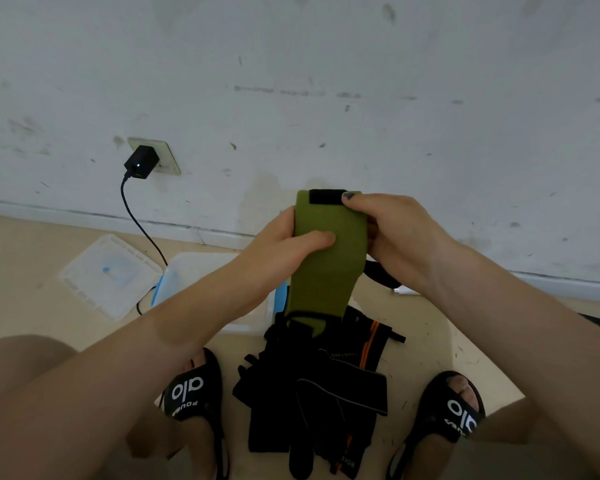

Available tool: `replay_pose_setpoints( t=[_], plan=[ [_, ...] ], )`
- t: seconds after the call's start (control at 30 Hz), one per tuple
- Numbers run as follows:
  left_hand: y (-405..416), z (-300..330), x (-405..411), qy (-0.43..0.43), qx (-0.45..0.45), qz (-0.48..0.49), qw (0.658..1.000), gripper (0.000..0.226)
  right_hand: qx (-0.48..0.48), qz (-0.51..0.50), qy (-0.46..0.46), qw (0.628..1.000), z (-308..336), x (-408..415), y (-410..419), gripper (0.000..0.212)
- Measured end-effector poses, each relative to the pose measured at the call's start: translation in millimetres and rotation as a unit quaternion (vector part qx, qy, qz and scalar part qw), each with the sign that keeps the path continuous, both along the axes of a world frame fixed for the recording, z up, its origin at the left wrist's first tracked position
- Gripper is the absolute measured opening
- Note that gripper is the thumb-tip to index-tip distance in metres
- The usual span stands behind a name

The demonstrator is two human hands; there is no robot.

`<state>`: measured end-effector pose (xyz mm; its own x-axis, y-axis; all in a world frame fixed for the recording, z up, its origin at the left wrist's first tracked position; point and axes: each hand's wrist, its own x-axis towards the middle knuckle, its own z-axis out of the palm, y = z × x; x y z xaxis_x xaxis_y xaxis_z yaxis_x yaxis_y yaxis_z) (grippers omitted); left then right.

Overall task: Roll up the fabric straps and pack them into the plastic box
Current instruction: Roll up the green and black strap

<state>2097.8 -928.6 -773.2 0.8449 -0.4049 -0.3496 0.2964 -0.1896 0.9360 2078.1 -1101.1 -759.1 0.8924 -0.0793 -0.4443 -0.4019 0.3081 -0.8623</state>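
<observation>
I hold a wide olive-green fabric strap [323,271] upright in front of me; it has a black hook patch at its top edge. My left hand [284,244] grips its left side with the thumb pressed across the front. My right hand [392,230] pinches the top right corner by the black patch. The strap's lower end hangs down to a pile of black straps [312,386] on the floor between my feet. The clear plastic box [191,271] with a blue rim sits on the floor behind my left forearm, partly hidden.
The box's clear lid [110,275] lies flat to the left of the box. A black charger [141,162] is plugged into a wall socket, its cable running down behind the box. My feet in black sandals [194,393] flank the pile. The wall is close ahead.
</observation>
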Motion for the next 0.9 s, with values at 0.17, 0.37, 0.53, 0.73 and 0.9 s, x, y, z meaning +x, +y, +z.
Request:
replay_pose_setpoints(
  t=[0.17, 0.37, 0.53, 0.73, 0.9],
  plan=[
    [5, 3, 7, -0.035, 0.004, 0.057, 0.998, 0.038, -0.034, 0.045, -0.013, 0.998, 5, 0, 0, 0.018],
    [6, 4, 11, -0.008, 0.037, 0.095, 0.995, 0.056, -0.103, 0.029, 0.002, 0.994, 5, 1, -1, 0.052],
    [12, 10, 7, -0.098, 0.049, 0.023, 0.994, 0.055, -0.075, 0.024, 0.029, 0.996, 5, 6, -5, 0.044],
    [14, 9, 5, -0.216, 0.085, -0.03, 0.972, 0.035, -0.034, 0.031, 0.029, 0.999, 7, 8, -7, 0.04],
    [17, 5, 7, -0.296, 0.123, -0.025, 0.947, 0.028, -0.023, 0.086, 0.031, 0.996, 10, 7, -9, 0.012]
  ],
)
